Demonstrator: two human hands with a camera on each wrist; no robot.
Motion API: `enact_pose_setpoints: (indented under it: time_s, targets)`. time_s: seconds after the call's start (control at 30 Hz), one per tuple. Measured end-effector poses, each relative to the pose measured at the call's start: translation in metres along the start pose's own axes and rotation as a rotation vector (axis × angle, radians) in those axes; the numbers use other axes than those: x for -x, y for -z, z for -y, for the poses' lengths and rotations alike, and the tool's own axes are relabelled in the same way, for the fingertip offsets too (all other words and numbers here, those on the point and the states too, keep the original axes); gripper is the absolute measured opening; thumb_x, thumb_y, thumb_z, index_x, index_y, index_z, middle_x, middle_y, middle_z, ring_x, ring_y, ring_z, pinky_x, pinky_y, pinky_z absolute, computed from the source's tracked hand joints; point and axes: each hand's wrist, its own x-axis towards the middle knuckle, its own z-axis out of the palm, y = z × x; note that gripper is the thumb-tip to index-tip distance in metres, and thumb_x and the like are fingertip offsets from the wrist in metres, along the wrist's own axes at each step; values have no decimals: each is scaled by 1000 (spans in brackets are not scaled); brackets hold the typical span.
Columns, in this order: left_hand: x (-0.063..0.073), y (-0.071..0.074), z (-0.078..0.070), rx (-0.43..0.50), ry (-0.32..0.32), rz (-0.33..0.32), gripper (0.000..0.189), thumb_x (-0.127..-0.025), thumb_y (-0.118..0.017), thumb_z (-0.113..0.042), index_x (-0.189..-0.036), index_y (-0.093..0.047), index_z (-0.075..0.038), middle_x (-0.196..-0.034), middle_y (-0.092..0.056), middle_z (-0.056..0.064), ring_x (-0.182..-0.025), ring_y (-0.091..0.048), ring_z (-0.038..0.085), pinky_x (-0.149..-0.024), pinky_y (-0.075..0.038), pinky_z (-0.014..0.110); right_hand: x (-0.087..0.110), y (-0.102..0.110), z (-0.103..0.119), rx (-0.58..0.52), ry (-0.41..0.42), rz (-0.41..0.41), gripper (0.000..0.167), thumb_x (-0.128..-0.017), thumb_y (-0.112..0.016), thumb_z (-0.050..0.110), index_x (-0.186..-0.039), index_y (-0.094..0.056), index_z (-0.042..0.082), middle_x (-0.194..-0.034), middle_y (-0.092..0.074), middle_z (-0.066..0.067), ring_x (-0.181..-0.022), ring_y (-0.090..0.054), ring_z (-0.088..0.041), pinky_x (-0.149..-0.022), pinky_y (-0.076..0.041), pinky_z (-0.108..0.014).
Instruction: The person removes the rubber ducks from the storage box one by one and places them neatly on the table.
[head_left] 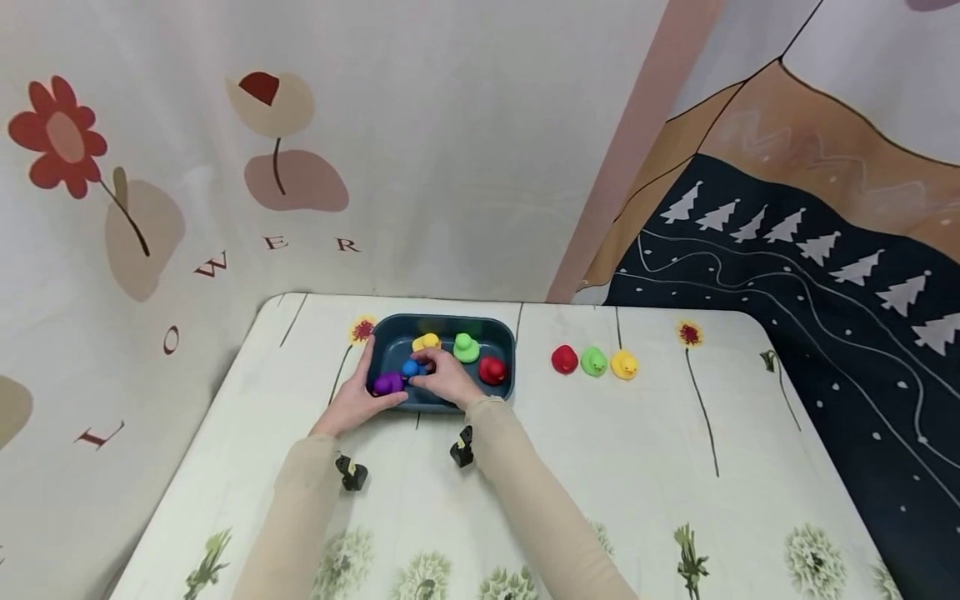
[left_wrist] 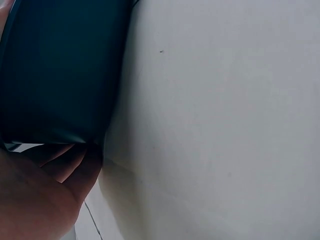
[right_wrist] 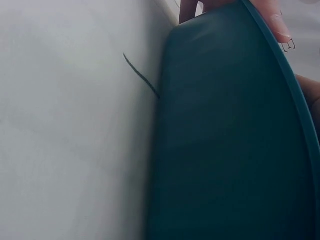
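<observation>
A dark teal tray (head_left: 442, 407) lies on the table with small rubber ducks inside. My left hand (head_left: 354, 398) grips its left end, thumb over the near rim and fingers along the outer end wall; the left wrist view shows those fingers (left_wrist: 82, 167) against the wall. Inside, my right hand (head_left: 447, 379) pinches a blue duck (head_left: 410, 369) between thumb and fingers. Beside it sits a purple duck (head_left: 387, 383), near the left thumb. A yellow duck (head_left: 426, 341) and a green duck (head_left: 466, 348) sit toward the back, a red duck (head_left: 492, 370) at the right.
Right of the tray, a red duck (head_left: 565, 359), a green duck (head_left: 594, 362) and a yellow duck (head_left: 625, 364) stand in a row on the flower-printed tablecloth (head_left: 600, 467). A printed fabric curtain (head_left: 465, 167) hangs behind the table. Both wrists carry small black cameras (head_left: 351, 472).
</observation>
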Motion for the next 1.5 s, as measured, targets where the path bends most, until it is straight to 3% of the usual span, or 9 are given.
enact_pose_setpoints:
  time_s: [0.37,0.6,0.97,1.3,1.5]
  targets:
    - [-3,1,2,2,-17,-2,114,-84,-76,-40,-154,13,-30,-158,-4,22,-138,-16,51,-106,-19,67,-3,3,-5,-39,-4,53,35,-89,-70,10,-123,-62,7,-112,-59,-3,-100,-51,-18,-88,-47,-28]
    - [-1,2,3,0,-10,-7,113,-83,-75,-42,-154,13,-32,-159,-4,21,-138,-16,51,-106,-19,67,-2,1,-1,-10,0,85,38,-88,-71,11,-125,-62,7,-122,-57,-5,-107,-51,-20,-95,-44,-33]
    - [-1,1,3,-3,-21,-9,113,-84,-75,-36,-154,13,-29,-158,-5,24,-137,-18,52,-105,-21,67,-6,-1,-6,-17,-15,13,25,-87,-74,12,-111,-69,9,-114,-60,-2,-104,-51,-19,-95,-44,-31]
    - [-2,0,3,-11,-25,-12,112,-85,-75,-36,-154,13,-29,-158,-6,24,-137,-19,51,-106,-22,66,-1,4,-5,-13,-18,20,25,-87,-72,7,-111,-70,9,-118,-59,-4,-108,-50,-21,-98,-43,-36]
    - [-1,0,3,4,-2,-9,111,-85,-75,-34,-154,12,-31,-158,-6,23,-138,-19,50,-106,-21,66,0,5,-2,10,27,-5,26,-87,-73,10,-113,-70,10,-120,-61,-4,-110,-52,-21,-98,-43,-35]
